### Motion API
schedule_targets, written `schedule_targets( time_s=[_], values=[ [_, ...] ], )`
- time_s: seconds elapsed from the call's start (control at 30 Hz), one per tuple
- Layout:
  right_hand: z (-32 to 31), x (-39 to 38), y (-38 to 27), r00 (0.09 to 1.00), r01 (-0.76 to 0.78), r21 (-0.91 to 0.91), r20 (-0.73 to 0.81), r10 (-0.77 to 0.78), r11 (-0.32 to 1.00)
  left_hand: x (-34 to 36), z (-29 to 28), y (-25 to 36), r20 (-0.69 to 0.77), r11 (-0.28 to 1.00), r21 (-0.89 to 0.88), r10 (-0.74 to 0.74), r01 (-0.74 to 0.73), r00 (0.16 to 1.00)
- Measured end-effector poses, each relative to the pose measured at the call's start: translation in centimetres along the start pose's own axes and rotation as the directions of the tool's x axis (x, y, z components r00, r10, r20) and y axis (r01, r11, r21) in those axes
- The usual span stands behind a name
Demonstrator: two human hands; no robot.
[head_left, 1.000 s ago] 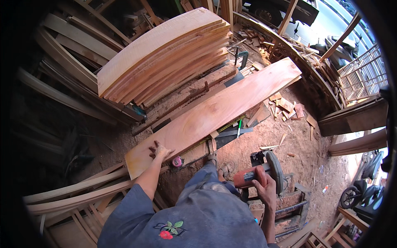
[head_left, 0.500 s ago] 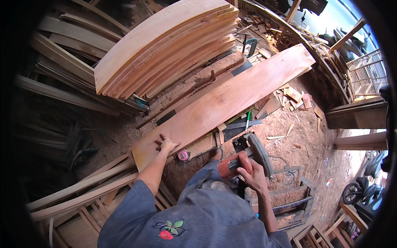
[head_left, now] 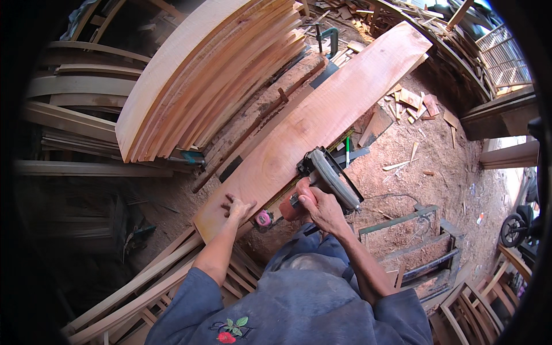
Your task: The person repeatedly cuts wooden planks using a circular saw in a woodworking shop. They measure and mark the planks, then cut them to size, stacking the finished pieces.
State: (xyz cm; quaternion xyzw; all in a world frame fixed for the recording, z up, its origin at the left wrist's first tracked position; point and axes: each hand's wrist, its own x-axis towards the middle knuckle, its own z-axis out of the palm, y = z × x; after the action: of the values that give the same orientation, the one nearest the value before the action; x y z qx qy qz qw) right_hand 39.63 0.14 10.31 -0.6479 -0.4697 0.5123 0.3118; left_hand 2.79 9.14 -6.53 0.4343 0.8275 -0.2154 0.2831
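Head view: my right grip [head_left: 323, 208] is clenched on the red circular saw [head_left: 332, 179]; can't see whether the trigger is pulled or the blade is spinning. My left grip [head_left: 237, 208] grasps nothing: bare, fingers spread, laid on the near-left end of the wide board [head_left: 305, 127]. Board runs diagonally up to the right, alongside the stack of curved planks [head_left: 215, 80]. Saw nose is at the board's near edge; can't tell if touching.

Risks, my read:
- One hand on the saw. If the blade binds, kickback could wrench it toward my arm or body.
- No clamp visible on the board, just my left hand. Push hard on the saw and the board could pivot. The dark green clamp [head_left: 330, 43] sits beyond it, apart.
- Supports mostly hidden. If the far end is poorly carried, board could tip or pinch the blade.
- Pink tape measure [head_left: 264, 218] is by the board's near edge; an elbow nudge could drop it.
- Green pen [head_left: 347, 150] is just beside the saw; could get knocked.
- Sawdust-covered floor [head_left: 391, 187] and offcuts [head_left: 411, 102]: bad footing if I step right.
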Motion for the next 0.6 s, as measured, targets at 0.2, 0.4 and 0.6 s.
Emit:
schedule_targets(
  time_s=[0.2, 0.4, 0.6],
  values=[
    [2.2, 3.1, -0.5, 1.0, -0.016, -0.025, -0.014, 0.015, 1.0, 0.9, 0.4, -0.5, 0.024, 1.0, -0.02, 0.017, -0.017, 1.0],
    [2.6, 2.7, -0.2, 0.999, -0.035, -0.013, 0.005, 0.035, 0.999, 2.7, 1.4, -1.6, 0.001, 1.0, 0.015, -0.022, 0.022, 1.0],
    [1.5, 2.4, 0.3, 0.999, -0.033, -0.034, 0.01, 0.033, 0.999, 2.7, 1.6, -1.3, -0.02, 0.998, 0.041, -0.047, 0.048, 0.999]
  ],
)
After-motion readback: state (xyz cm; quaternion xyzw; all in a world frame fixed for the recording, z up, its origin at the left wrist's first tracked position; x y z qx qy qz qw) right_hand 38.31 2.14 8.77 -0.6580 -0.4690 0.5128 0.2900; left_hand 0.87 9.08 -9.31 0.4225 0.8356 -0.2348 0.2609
